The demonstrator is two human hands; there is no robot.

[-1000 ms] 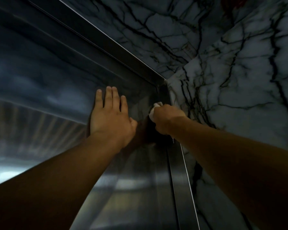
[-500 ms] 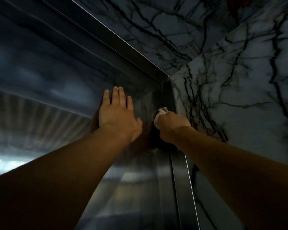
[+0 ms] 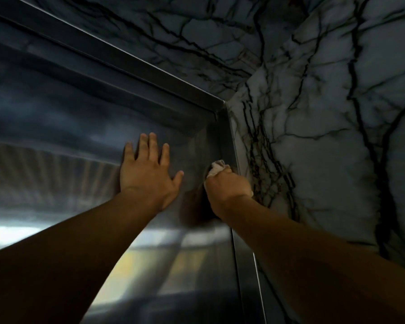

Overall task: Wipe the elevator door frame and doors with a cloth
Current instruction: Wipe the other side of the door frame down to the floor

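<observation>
Cloth (image 3: 216,167), bunched, no clear long axis, tip poking up from right hand (image 3: 228,184) fisted round it, at door frame (image 3: 229,146) upright near top corner. Left hand (image 3: 147,173) flat, fingers spread, on steel door (image 3: 80,141).

Crumpled white cloth (image 3: 216,168) against steel frame (image 3: 227,136)

Pale marble wall (image 3: 337,141) with dark branching veins is filling the right side and running up beyond the top edge, where two slabs are meeting at a seam. The lighting is staying dim and bluish, leaving the stone grey. A blurred bright reflection (image 3: 14,230) of white light is glowing at the far left, and a warmer yellowish reflection (image 3: 136,267) is showing lower down.
</observation>
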